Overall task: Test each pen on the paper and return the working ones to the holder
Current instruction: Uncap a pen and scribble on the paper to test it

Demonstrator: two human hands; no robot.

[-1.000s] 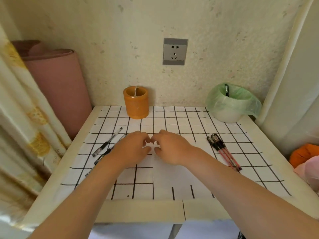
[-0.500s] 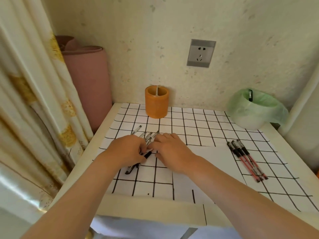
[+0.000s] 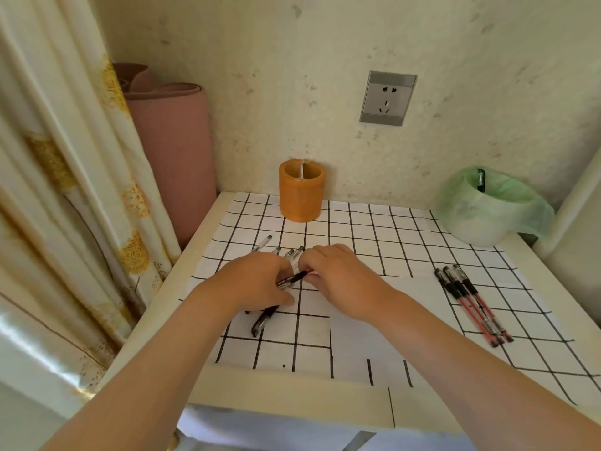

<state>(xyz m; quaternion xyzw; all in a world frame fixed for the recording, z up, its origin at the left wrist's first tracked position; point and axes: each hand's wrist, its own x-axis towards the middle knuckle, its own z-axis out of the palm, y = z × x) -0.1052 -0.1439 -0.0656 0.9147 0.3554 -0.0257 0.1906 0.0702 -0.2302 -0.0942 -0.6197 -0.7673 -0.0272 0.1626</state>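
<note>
Several clear and black pens point(image 3: 288, 253) lie bunched on the left side of the grid-patterned table cover point(image 3: 406, 236). My left hand point(image 3: 257, 283) rests over this bunch, fingers curled. My right hand point(image 3: 338, 278) meets it from the right. Between the two hands runs one black pen point(image 3: 293, 279), held at both ends. A white sheet of paper point(image 3: 364, 333) lies under my right forearm. The orange pen holder point(image 3: 301, 190) stands at the back by the wall, with one thin pen in it. Three red pens point(image 3: 471, 302) lie together on the right.
A bin lined with a green bag point(image 3: 487, 206) stands at the back right with a black pen inside. A rolled pink mat point(image 3: 172, 151) leans in the left corner beside a curtain point(image 3: 65, 190). A wall socket point(image 3: 387, 98) is above the table.
Both hands have shifted left from the middle of the table onto the bunch of pens, and a black pen now runs between them. The view has also turned left.
</note>
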